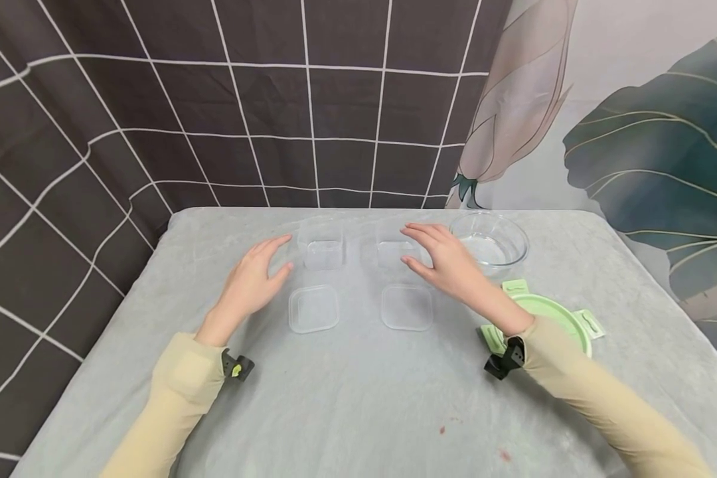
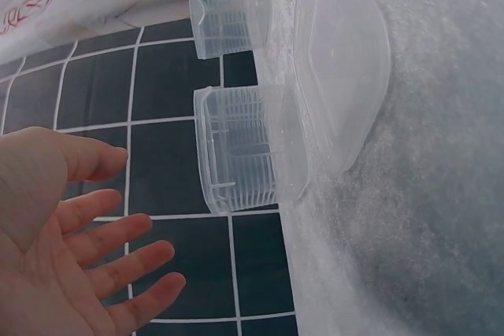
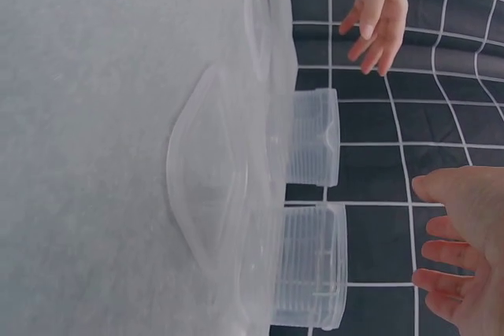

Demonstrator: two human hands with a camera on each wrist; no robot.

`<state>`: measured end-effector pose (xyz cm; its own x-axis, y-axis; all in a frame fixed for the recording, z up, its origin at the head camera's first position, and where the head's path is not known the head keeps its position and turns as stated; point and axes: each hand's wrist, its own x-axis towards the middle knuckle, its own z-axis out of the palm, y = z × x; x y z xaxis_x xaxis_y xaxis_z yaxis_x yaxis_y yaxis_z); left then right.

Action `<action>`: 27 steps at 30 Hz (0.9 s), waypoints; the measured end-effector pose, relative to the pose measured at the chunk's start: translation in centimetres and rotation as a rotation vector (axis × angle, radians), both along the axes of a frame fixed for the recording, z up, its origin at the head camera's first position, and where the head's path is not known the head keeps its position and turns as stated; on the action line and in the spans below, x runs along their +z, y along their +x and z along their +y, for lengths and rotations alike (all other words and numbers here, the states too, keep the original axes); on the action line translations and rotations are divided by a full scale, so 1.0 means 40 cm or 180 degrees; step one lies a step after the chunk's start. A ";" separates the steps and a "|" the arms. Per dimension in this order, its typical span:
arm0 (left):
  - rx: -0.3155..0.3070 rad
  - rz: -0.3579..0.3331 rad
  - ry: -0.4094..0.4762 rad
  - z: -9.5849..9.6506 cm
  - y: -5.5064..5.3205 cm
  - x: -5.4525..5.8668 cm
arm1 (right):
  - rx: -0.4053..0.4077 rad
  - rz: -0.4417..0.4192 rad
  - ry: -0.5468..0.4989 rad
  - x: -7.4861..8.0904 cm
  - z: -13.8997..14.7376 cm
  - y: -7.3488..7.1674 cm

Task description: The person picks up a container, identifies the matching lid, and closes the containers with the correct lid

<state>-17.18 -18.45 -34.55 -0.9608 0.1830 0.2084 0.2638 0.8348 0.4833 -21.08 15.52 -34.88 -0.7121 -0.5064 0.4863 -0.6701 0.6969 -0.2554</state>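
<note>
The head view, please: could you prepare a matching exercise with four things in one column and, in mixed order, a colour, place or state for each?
Things
1. Left hand
2. Round lid
3. Clear bowl
4. Left square lid

Colour, place or state
A. Near the table's far edge, to the right of both square containers
B. Lying flat, closer to the person than the square containers
C. Fingers apart from everything, holding nothing
D. Light green

Right pairs: 1-C, 2-D, 3-A, 4-B
</note>
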 end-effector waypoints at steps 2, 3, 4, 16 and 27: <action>-0.0005 0.0004 0.0020 -0.001 -0.002 -0.001 | 0.0000 -0.0005 -0.0011 0.000 -0.008 -0.003; -0.0002 0.0006 0.0025 -0.002 -0.003 -0.001 | -0.0004 -0.0011 -0.0016 0.001 -0.012 -0.004; -0.0002 0.0007 0.0034 -0.002 -0.005 -0.001 | -0.0004 -0.0021 -0.0030 0.002 -0.016 -0.004; 0.0030 -0.0062 0.0181 -0.010 -0.017 -0.007 | -0.0036 -0.0107 -0.0066 -0.001 -0.054 -0.019; -0.0011 0.0044 0.0357 -0.018 -0.045 -0.011 | -0.0077 -0.0313 -0.0086 0.001 -0.090 -0.030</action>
